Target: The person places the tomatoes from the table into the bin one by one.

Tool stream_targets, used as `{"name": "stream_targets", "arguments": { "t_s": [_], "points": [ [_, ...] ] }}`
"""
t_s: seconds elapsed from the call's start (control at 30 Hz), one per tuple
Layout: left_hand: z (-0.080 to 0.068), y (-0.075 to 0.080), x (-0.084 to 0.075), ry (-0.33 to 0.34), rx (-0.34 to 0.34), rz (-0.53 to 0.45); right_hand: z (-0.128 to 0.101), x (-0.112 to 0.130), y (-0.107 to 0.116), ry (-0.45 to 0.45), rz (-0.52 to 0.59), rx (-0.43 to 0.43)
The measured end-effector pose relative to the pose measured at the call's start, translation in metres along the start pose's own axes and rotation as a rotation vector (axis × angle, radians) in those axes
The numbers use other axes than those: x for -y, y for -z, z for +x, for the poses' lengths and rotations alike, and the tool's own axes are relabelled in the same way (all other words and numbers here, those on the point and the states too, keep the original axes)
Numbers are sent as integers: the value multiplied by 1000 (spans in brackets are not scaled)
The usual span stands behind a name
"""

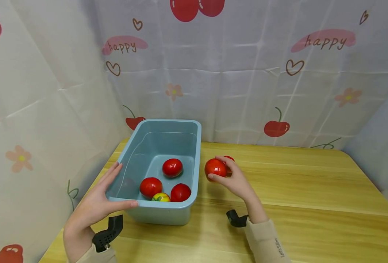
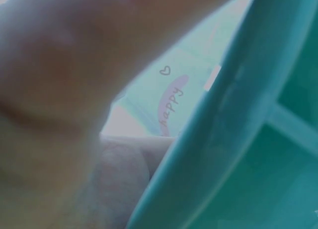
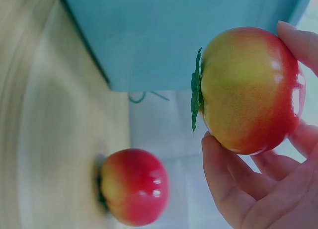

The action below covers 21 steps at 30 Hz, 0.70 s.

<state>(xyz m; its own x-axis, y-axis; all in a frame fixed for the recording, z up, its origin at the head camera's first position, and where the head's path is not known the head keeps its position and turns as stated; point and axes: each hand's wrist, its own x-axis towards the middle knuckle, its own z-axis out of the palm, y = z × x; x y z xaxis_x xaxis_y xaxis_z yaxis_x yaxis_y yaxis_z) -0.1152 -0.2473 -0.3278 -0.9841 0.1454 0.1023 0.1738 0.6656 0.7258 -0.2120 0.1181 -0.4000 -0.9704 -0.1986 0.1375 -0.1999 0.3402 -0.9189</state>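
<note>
A glossy red tomato (image 1: 215, 168) with a yellowish top and green leaf is in my right hand (image 1: 234, 179), gripped between thumb and fingers beside the bin's right wall. In the right wrist view this tomato (image 3: 251, 90) appears above the table, its leaf side facing the camera. Another tomato (image 3: 134, 187) sits on the table behind it, mostly hidden by the hand in the head view. My left hand (image 1: 96, 201) rests on the near left corner of the blue bin (image 1: 165, 215), fingers straight along the left rim and thumb along the front rim.
Inside the bin lie several tomatoes, among them a red one (image 1: 172, 167) towards the middle and one with its yellow top (image 1: 161, 197) showing near the front wall. The wooden table (image 1: 299, 182) extends right. A printed curtain (image 1: 239, 91) hangs behind it.
</note>
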Motion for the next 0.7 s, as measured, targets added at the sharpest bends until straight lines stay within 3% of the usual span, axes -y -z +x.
{"name": "stream_targets", "arguments": {
  "t_s": [0.7],
  "points": [
    [0, 0, -1, -2, -3, 14, -25, 53, 2, 85, 67, -133]
  ]
}}
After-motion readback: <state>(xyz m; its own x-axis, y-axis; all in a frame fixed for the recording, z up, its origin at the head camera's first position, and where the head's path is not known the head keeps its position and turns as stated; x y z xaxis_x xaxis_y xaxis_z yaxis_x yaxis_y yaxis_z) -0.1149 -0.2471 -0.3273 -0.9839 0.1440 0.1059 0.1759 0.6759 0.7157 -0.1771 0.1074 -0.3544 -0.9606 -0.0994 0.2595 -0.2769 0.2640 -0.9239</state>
